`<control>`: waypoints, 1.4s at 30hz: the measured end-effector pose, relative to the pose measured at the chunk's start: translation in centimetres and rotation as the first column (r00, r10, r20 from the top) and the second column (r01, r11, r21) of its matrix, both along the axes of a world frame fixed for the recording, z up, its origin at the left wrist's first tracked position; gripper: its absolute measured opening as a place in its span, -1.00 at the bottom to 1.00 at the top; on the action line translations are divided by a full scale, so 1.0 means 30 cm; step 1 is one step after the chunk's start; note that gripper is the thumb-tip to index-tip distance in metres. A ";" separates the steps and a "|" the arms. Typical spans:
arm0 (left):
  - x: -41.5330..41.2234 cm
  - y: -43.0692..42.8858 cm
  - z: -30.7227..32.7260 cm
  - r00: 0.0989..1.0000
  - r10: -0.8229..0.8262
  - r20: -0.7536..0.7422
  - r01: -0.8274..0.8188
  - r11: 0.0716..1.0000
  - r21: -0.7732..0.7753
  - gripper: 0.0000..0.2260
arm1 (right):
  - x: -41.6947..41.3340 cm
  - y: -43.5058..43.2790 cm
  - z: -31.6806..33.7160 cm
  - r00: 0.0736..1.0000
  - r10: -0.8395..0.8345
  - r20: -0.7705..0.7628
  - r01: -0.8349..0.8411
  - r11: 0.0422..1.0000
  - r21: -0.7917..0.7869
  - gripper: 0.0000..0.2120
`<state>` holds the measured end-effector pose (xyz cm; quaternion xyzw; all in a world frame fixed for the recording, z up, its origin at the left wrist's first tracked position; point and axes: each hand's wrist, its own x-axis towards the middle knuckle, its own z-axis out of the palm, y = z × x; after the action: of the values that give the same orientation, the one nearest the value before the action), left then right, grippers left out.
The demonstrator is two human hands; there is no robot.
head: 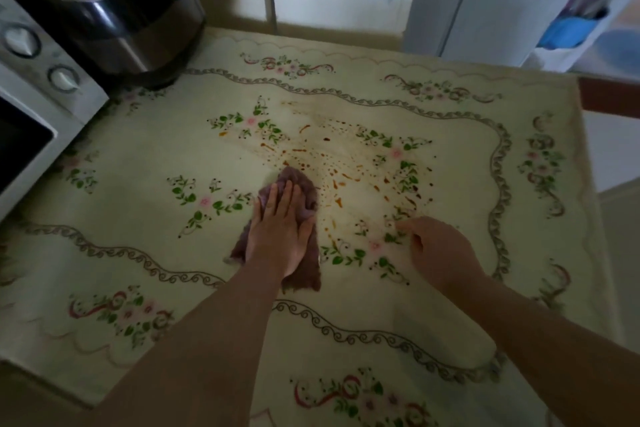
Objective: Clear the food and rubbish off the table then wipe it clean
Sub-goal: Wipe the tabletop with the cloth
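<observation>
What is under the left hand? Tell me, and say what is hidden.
A purple cloth lies under the flat left hand, on the flowered tablecloth. Brown stains show beside it; any beneath the cloth are covered.

Cloth ctr under left hand; microwave cropped.

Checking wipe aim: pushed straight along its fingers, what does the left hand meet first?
The left hand, flat on the purple cloth, would first meet the orange-brown sauce spots just past its far edge.

Head camera — looking down (close) at table.
</observation>
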<state>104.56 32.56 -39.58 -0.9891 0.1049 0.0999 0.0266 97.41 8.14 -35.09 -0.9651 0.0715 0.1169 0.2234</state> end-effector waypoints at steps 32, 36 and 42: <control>-0.569 -0.747 0.030 0.977 -0.171 -0.130 0.105 0.908 -0.406 -0.34 | -0.490 -0.496 0.067 0.990 -0.027 0.141 0.023 0.999 0.029 -0.63; -0.532 -0.727 0.161 0.899 0.110 -0.424 -0.426 0.444 -0.789 -0.67 | -0.492 -0.483 0.098 0.983 0.010 0.185 -0.013 1.000 0.014 -0.64; -0.453 -0.527 0.334 0.829 0.316 -0.461 -0.504 0.068 -0.861 -0.74 | -0.443 -0.401 0.136 0.978 0.062 0.201 -0.065 0.998 0.005 -0.64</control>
<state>90.98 16.74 -29.56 -0.7573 -0.1386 0.0899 -0.6318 84.13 -3.90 -31.02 -0.9724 0.0169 0.0263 0.2314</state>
